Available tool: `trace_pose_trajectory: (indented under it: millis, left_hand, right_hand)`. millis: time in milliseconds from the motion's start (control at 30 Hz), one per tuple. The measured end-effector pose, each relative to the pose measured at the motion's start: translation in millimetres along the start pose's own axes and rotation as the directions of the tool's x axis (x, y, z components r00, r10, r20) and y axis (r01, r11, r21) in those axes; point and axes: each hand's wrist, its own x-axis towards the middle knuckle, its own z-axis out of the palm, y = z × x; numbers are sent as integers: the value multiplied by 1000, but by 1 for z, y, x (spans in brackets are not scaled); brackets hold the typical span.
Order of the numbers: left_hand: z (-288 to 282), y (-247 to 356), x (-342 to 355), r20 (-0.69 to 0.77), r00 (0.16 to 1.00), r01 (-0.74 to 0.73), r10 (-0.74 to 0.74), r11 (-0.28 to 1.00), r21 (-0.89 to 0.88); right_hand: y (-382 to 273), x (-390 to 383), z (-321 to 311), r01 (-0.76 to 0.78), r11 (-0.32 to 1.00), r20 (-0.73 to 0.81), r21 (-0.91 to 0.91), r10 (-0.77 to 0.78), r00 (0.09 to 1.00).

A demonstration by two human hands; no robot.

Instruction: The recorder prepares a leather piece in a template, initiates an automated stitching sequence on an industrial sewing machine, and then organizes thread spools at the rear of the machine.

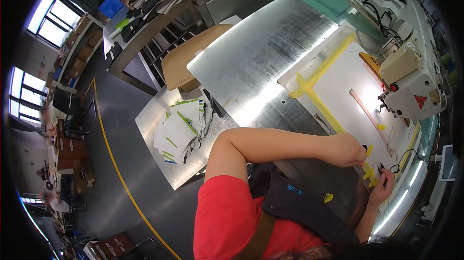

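Hands (344,150) near edge of white board (333,79)

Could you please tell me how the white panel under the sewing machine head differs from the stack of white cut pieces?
The white panel is one broad, flat sheet, while the stack of cut pieces is several smaller pieces piled unevenly. The panel is edged with yellow tape; the stack shows green markings. The panel lies beneath the sewing machine head, whereas the stack rests on the metal side table. Both are mainly white.
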Motion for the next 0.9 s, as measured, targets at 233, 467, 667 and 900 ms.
trace_pose_trajectory:
  millis: [233, 467, 667, 900]
  left_hand:
    - [-2, 3, -1, -13, 1000, 4, -4, 1000, 0]
    - [-5, 3, -7, -3, 1000, 0, 0, 1000, -19]
    - [-3, 4, 7, 57, 998, -13, 16, 999, -51]
    - [-18, 14, 2, 184, 983, 13, -18, 1000, 28]
  right_hand:
    - [-3, 1, 0, 6, 1000, 1, -16, -6, 1000]
    - [-8, 1, 6, 8, 1000, 1, -21, -8, 1000]
    - [-18, 7, -3, 4, 1000, -54, 0, -4, 999]
    - [-21, 15, 0, 93, 994, -134, -61, -100, 986]
